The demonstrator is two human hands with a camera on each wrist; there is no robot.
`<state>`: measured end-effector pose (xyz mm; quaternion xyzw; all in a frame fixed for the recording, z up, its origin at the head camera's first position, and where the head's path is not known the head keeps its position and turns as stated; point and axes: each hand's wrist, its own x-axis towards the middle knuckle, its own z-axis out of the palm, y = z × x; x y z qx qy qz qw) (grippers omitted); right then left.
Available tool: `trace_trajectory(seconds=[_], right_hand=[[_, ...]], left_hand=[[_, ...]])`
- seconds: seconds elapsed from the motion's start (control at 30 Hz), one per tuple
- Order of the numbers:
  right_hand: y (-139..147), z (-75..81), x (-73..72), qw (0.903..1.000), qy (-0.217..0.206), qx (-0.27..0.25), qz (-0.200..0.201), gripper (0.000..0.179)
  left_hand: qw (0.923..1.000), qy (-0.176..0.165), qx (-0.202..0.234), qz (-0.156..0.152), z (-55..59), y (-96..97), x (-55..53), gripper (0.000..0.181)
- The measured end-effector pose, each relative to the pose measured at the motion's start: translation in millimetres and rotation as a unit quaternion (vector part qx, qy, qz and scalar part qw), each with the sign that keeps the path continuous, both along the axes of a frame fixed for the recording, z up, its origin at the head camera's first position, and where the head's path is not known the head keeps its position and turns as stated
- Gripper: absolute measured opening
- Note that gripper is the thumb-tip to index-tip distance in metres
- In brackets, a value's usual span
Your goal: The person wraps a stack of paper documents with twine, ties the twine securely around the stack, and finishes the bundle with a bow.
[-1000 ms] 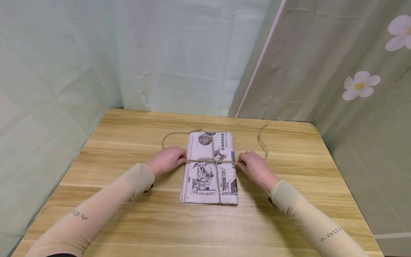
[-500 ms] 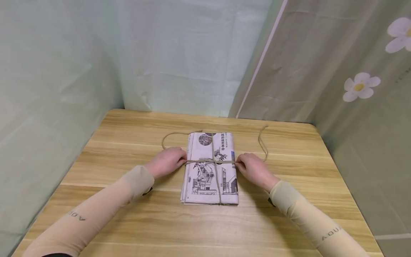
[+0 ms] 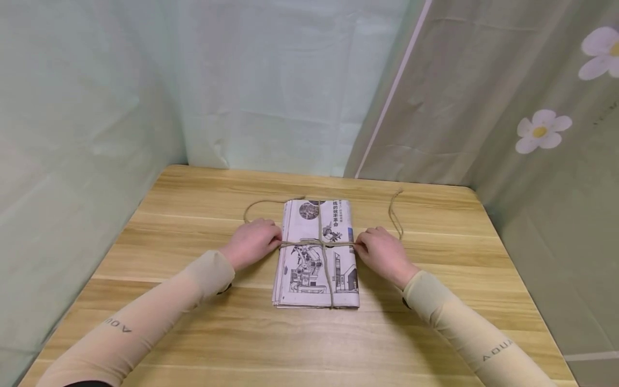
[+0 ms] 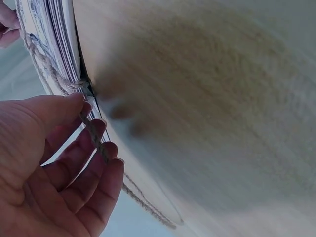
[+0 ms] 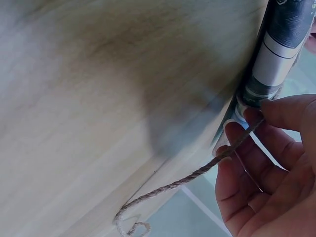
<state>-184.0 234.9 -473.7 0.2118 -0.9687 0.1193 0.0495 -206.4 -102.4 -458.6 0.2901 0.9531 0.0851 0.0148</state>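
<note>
Head view: the folded newspaper stack (image 3: 309, 263) lay flat on the wooden table (image 3: 309, 344), twine (image 3: 323, 243) crossing its upper face. It looked fairly light and bendable, its layered left edges likely to slide or crease, so holding both long sides together seemed safest. The left hand (image 3: 253, 242) pinched the twine just beside the left edge, fingers partly curled; the right hand (image 3: 384, 252) pinched it likewise beside the right. Tails (image 5: 170, 186) of twine trailed beyond both hands.
</note>
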Motion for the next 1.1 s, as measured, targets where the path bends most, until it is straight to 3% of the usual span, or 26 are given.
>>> trace_trajectory(seconds=[0.33,0.43,0.53,0.63,0.73,0.8,0.83,0.9,0.97,1.0,1.07,1.1], right_hand=[[2,2.5,0.5,0.9999,-0.01,-0.012,-0.003,0.012],[4,5.1,1.0,0.9996,-0.016,-0.021,-0.01,0.016],[7,8.5,1.1,0.9993,-0.017,-0.031,-0.014,0.016],[11,13.2,1.7,0.9988,-0.012,-0.044,-0.016,0.014],[13,18.0,2.8,0.9982,-0.007,-0.056,-0.019,0.013],[14,20.0,3.5,0.9979,-0.008,-0.061,-0.02,0.012],[14,20.8,4.0,0.9978,-0.009,-0.063,-0.02,0.012],[14,20.9,5.0,0.9976,-0.011,-0.066,-0.018,0.012],[14,20.3,6.0,0.9975,-0.013,-0.068,-0.015,0.011],[14,19.9,6.6,0.9974,-0.014,-0.069,-0.015,0.011],[14,18.7,7.3,0.9974,-0.013,-0.07,-0.014,0.011],[14,18.2,7.5,0.9973,-0.011,-0.071,-0.013,0.011]], left_hand=[[0.9995,-0.014,0.027,0.009,2.0,-5.5,5.2,0.019],[0.9988,-0.011,0.043,0.022,7.1,-10.3,7.2,0.027],[0.9972,-0.011,0.06,0.043,14.2,-16.3,8.1,0.024],[0.9915,-0.05,0.09,0.079,21.7,-23.1,9.4,0.018],[0.9741,-0.136,0.133,0.123,24.9,-30.9,9.3,0.022],[0.9531,-0.208,0.166,0.144,23.6,-35.6,8.2,0.026],[0.9384,-0.247,0.186,0.154,22.2,-37.4,7.4,0.028],[0.9,-0.321,0.237,0.175,19.0,-40.3,6.0,0.03],[0.8503,-0.39,0.294,0.197,15.7,-41.4,4.9,0.033],[0.8198,-0.421,0.326,0.211,14.3,-41.0,4.4,0.035],[0.763,-0.463,0.383,0.237,11.7,-38.8,3.0,0.039],[0.7392,-0.474,0.408,0.25,10.5,-36.6,2.2,0.041]])
